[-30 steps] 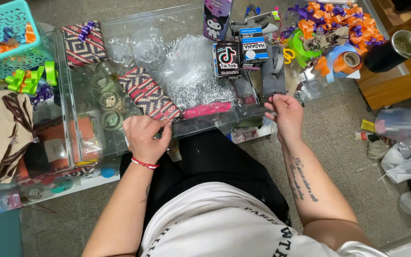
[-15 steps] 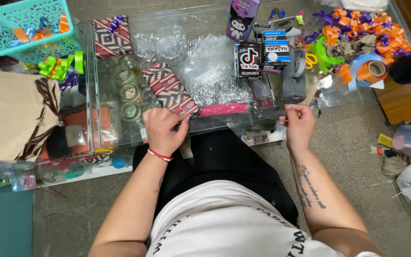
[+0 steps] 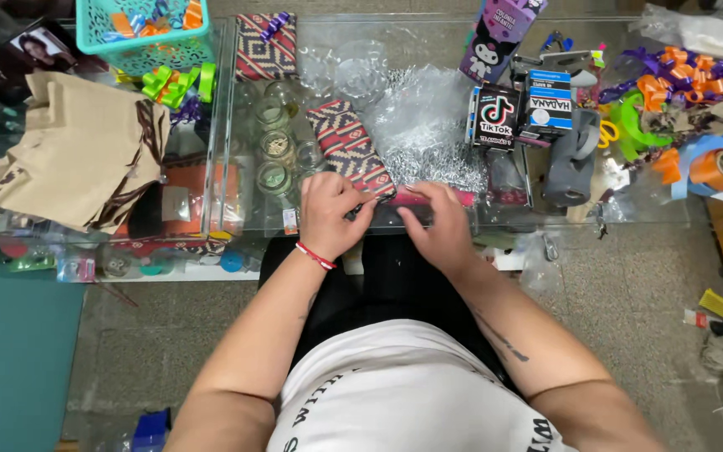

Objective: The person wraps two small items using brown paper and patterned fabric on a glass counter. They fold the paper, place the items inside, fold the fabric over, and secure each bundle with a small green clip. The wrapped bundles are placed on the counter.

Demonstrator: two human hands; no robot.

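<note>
Both hands' fingers grip the patterned pouch (at its near end).

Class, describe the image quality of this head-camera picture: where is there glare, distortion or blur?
Head view: even, soft lighting; pale glare on the glass table near its far edge; wide-angle bending curves that edge; the left hand and right hand on the patterned package are sharp, without motion blur.
</note>
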